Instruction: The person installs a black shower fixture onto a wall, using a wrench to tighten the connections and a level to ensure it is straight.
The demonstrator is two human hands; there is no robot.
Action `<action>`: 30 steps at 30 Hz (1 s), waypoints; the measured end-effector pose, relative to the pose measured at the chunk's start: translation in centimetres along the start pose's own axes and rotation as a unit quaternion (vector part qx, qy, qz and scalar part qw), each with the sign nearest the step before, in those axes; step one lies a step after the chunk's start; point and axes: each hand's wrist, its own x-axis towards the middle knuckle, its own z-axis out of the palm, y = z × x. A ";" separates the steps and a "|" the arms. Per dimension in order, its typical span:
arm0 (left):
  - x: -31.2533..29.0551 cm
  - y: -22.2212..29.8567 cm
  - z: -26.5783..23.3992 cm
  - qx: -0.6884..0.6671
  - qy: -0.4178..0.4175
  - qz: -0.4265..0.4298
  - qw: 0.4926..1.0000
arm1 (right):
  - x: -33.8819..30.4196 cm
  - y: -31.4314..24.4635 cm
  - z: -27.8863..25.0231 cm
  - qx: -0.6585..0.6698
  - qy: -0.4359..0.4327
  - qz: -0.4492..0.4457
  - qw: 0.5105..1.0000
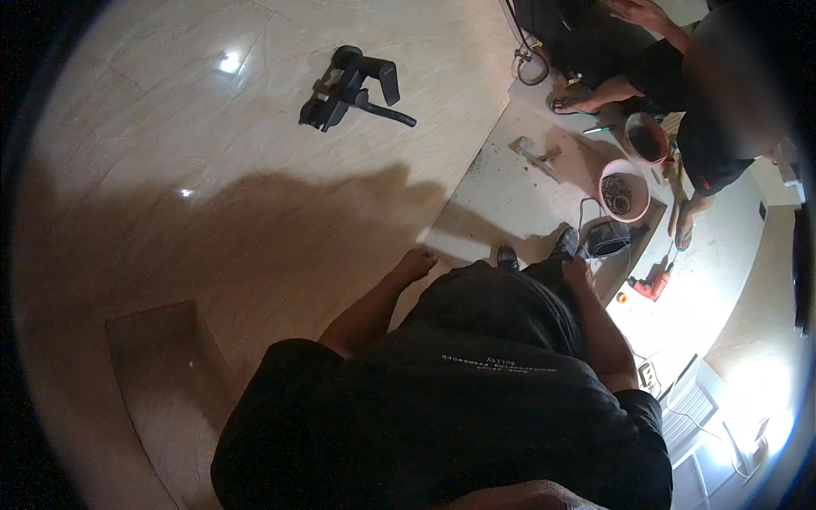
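My left hand [416, 264] hangs beside the beige tiled wall [340, 212], its fingers curled in. Whether anything is inside those fingers is too small and dark to see. My right hand [578, 274] is lowered by my right thigh, and its fingers are mostly hidden. On the wall ahead, a black mixer tap [353, 89] with a lever and a long spout is mounted, out of reach of both hands as they hang. My shoes [507, 257] stand on the pale floor below.
A co-worker [722, 119] is at the far right. Near them are a pink bucket [624, 167] with rubble, a darker bucket [646, 138], a trowel [537, 159] and a red drill [653, 284]. A recessed niche [166, 374] is at lower left. A bright lamp [756, 429] shines at right.
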 end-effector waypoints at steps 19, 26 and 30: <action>1.2 1.8 -0.7 0.145 0.015 0.086 0.986 | 2.6 -0.6 0.7 0.010 0.035 -0.043 0.998; 0.9 1.6 -1.5 0.129 0.020 0.087 0.988 | 2.5 -0.3 1.8 0.045 0.058 -0.052 0.996; 1.2 1.3 -2.1 0.118 0.032 0.097 0.988 | 2.5 -1.6 1.7 0.049 0.068 -0.083 0.993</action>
